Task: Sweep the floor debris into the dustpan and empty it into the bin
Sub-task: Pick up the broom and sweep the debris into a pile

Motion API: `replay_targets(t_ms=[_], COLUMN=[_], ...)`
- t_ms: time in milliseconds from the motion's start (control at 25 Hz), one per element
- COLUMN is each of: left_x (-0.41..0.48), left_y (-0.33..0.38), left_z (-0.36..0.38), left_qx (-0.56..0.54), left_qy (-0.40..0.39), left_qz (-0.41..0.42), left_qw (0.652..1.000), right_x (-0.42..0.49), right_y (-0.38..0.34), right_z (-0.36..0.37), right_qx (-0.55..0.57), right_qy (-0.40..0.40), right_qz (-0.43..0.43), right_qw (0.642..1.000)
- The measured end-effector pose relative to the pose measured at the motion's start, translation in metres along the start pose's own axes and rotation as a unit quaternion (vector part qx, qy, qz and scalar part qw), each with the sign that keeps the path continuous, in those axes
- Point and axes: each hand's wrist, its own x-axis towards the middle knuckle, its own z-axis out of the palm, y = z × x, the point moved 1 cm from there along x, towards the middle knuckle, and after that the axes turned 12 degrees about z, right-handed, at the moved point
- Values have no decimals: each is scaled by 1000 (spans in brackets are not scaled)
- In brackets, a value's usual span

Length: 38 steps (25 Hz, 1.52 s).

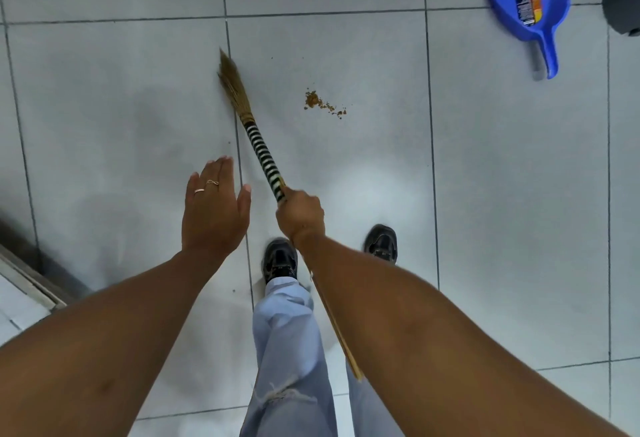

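My right hand (300, 215) grips a straw broom (258, 138) by its black-and-white banded handle. The bristles touch the grey tiled floor to the left of a small pile of brown debris (320, 104). My left hand (214, 208) hovers flat with fingers apart, holding nothing, just left of the broom handle. A blue dustpan (533, 10) lies on the floor at the far right, its handle pointing toward me. A dark round bin (623, 3) shows partly at the right edge beside the dustpan.
My two feet in black shoes (280, 258) stand below the hands, with light blue trousers. A metal threshold or frame (31, 280) runs along the lower left. A few stray crumbs (228, 142) lie left of the handle.
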Motion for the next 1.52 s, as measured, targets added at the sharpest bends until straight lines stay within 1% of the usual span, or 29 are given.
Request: replay_targets(t_ms=[80,160,280,400,560,600,640,720,760,880,960,1000,1040,1120,1200,1360,1440,1520], left_x=[8,14,24,32,34,33,30,19,13,0,5,13,22,46,75,145,175,198], left_y=[-7,-11,-20,-32,-37,-37,-36,-35,-34,-28,-10,2,15,42,72,133,156,176], left_z=[0,-2,-7,-15,-20,-21,-22,-27,-29,-38,-43,-43,-41,-33,-22,-4,1,3], left_qx=[-1,-2,-7,-11,-16,-18,-19,-16,-14,-16,-19,-23,-31,-54,-74,-112,-113,-112], left_qy=[-5,-3,5,2,-1,-5,-9,-19,-27,-47,-51,-50,-48,-49,-53,-59,-65,-69], left_qz=[4,10,11,3,-15,-18,-19,-21,-25,-47,-46,-44,-42,-45,-56,-93,-111,-121], left_qw=[1000,1000,1000,1000,1000,1000,1000,999,999,998,997,998,997,996,994,988,985,984], right_x=[19,33,47,47,24,14,0,-30,-47,-77,-66,-52,-33,12,59,137,157,166], right_y=[-36,-63,-87,-82,-52,-45,-39,-28,-23,-21,-23,-25,-28,-32,-30,-11,-1,10], right_z=[-7,-17,-32,-30,1,7,10,14,13,-3,-34,-54,-77,-128,-180,-273,-307,-327], right_qx=[49,105,174,202,235,228,205,152,148,207,236,223,187,94,9,-146,-209,-262], right_qy=[-23,-29,-33,-36,-61,-63,-58,-28,-13,39,70,79,84,99,123,156,152,139], right_qz=[36,61,94,130,209,215,207,157,134,111,101,91,79,58,54,65,53,36], right_qw=[998,992,980,970,947,948,955,975,980,971,964,967,976,989,991,975,965,954])
